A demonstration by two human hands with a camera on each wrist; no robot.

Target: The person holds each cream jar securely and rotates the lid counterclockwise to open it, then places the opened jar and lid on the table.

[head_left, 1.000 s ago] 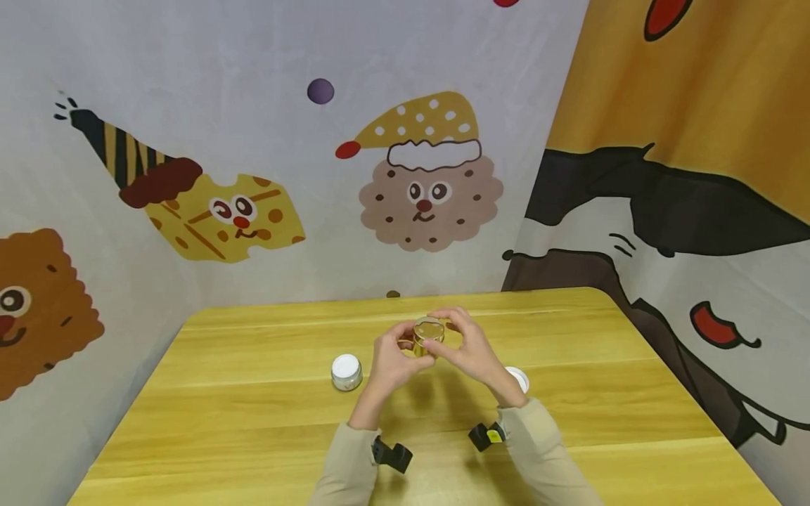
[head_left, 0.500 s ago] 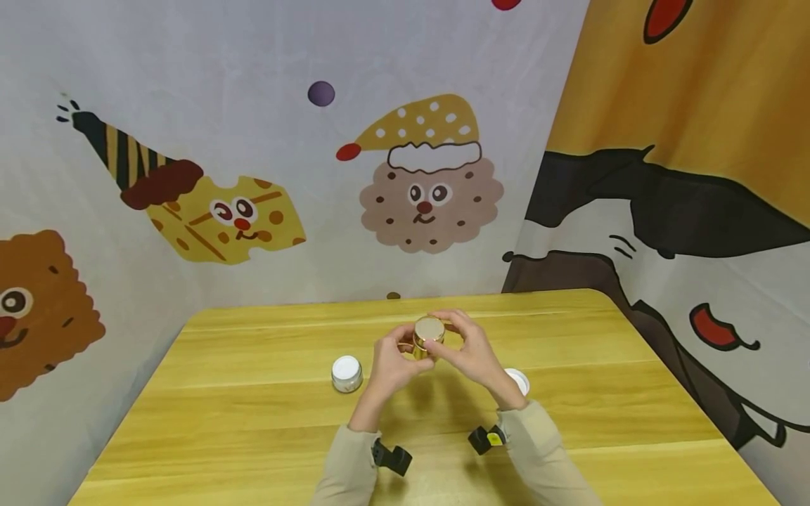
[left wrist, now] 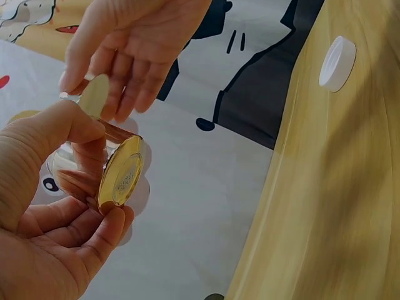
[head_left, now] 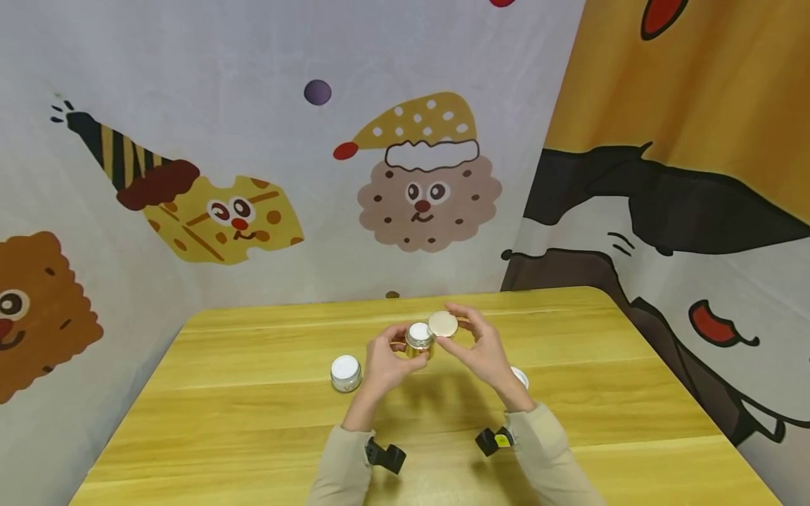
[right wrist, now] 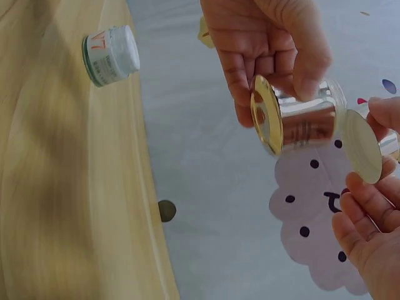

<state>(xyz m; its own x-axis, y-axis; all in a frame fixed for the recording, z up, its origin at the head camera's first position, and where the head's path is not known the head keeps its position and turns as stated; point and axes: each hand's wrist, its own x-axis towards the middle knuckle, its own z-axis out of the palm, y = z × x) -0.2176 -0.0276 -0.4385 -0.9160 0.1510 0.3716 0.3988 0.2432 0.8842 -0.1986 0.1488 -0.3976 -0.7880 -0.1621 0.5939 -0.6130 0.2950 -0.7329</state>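
My left hand (head_left: 387, 362) grips a shiny gold cosmetic jar (head_left: 419, 341) above the table, thumb on one side and fingers on the other. The jar's mouth shows white; whether that is cream or an inner cover, I cannot tell. Just to its right, my right hand (head_left: 481, 351) pinches the round gold lid (head_left: 443, 325) between thumb and fingers. The left wrist view shows the jar's gold base (left wrist: 122, 175) tilted outward. In the right wrist view, the lid's pale face (right wrist: 361, 147) is close beside the jar's rim, off the jar.
A small glass jar (head_left: 346, 379) with a white top stands on the wooden table (head_left: 253, 414), left of my left hand. A white round lid (left wrist: 337, 64) lies to the right, partly hidden behind my right forearm in the head view. A cartoon-print cloth (head_left: 253, 105) hangs behind the table.
The gold lid has come off the jar, moving up and right with my right hand. The jar, in my left hand, has shifted slightly left and its white mouth now shows.
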